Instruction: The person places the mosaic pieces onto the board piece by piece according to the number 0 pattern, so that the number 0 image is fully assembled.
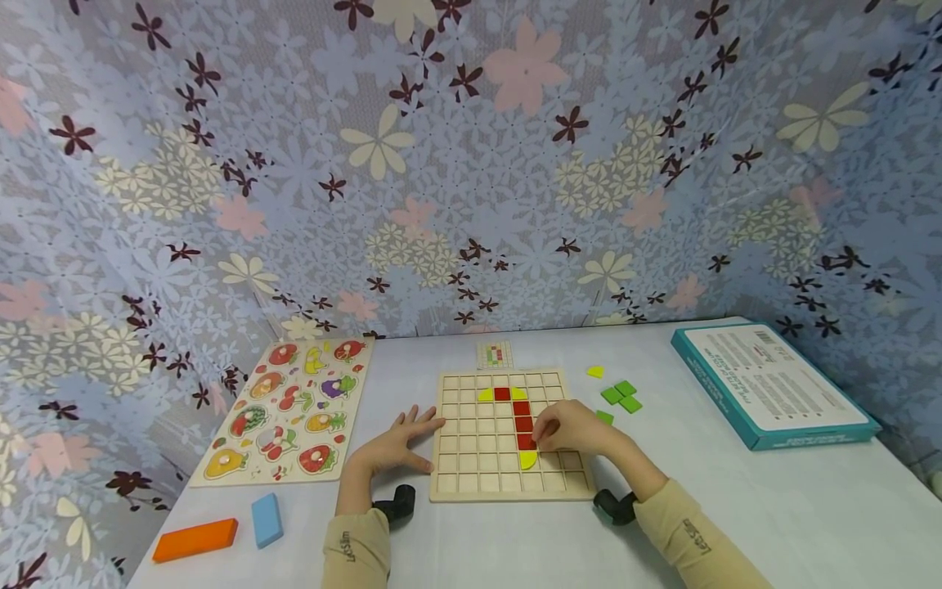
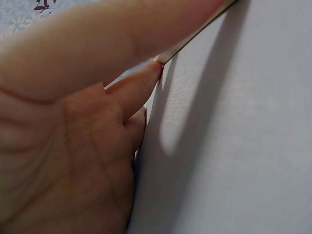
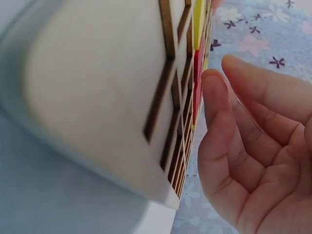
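A square wooden grid board [image 1: 471,483] lies on the table. Several red square tiles [image 1: 523,424] form a bent line in its cells, with rounded yellow tiles [image 1: 528,460] at its ends. My right hand [image 1: 572,427] is over the board's right half, fingertips beside the lower red tiles. In the right wrist view its thumb [image 3: 215,95] and forefinger are bent loosely towards each other, with nothing visible between the tips. Fingers spread, my left hand [image 1: 392,443] touches the board's left edge; the left wrist view shows a fingertip [image 2: 157,68] against that edge.
A small pattern card [image 1: 494,354] lies behind the board. Green square tiles [image 1: 621,396] and a yellow piece [image 1: 595,371] are to its right, near a teal box [image 1: 773,384]. Leftward are a fruit puzzle [image 1: 287,413], a blue block [image 1: 267,520] and an orange block [image 1: 195,540].
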`<state>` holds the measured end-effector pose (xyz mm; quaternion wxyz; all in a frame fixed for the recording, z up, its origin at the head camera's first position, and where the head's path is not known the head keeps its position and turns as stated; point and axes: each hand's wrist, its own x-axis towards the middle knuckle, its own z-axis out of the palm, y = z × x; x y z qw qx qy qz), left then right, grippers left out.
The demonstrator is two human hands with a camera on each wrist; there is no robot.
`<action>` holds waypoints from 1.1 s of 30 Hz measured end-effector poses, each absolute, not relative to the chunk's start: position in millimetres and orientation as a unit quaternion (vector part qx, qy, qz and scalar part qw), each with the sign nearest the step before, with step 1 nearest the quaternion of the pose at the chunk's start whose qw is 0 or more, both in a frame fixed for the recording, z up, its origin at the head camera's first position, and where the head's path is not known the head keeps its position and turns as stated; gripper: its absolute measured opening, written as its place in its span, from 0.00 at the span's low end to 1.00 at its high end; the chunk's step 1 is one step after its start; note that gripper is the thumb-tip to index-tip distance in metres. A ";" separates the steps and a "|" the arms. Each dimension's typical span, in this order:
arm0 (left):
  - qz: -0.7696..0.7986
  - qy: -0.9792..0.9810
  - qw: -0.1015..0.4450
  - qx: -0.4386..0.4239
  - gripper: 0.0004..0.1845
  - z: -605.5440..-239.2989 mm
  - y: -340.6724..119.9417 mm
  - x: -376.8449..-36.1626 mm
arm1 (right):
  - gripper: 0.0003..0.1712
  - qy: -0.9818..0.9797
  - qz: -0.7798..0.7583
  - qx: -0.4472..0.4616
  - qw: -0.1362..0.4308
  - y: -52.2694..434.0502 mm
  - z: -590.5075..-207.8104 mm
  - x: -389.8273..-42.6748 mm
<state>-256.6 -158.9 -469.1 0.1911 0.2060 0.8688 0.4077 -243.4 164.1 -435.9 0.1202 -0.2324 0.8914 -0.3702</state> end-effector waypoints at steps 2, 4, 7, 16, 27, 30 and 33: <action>0.410 0.868 0.191 0.204 0.44 -469.5 -159.2 -256.9 | 0.03 0.886 -0.380 -0.234 0.122 167.7 -435.9 -245.4; 0.412 0.867 0.192 0.203 0.45 -470.3 -159.2 -257.3 | 0.03 0.881 -0.390 -0.238 0.124 172.1 -436.2 -247.3; 0.416 0.866 0.194 0.201 0.45 -471.4 -159.4 -257.5 | 0.03 0.878 -0.400 -0.234 0.122 179.8 -436.8 -249.3; 0.419 0.865 0.195 0.193 0.45 -469.9 -158.5 -254.5 | 0.08 0.878 -0.434 -0.173 0.101 206.3 -436.6 -254.4; 0.420 0.866 0.193 0.190 0.45 -472.1 -158.6 -255.1 | 0.10 0.897 -0.423 -0.109 0.068 233.9 -436.3 -257.3; 0.420 0.865 0.193 0.193 0.45 -471.7 -158.6 -255.5 | 0.10 0.901 -0.417 -0.098 0.064 238.8 -437.9 -258.2; 0.419 0.866 0.191 0.196 0.45 -472.0 -158.7 -256.1 | 0.12 0.907 -0.408 -0.080 0.066 242.4 -439.5 -258.6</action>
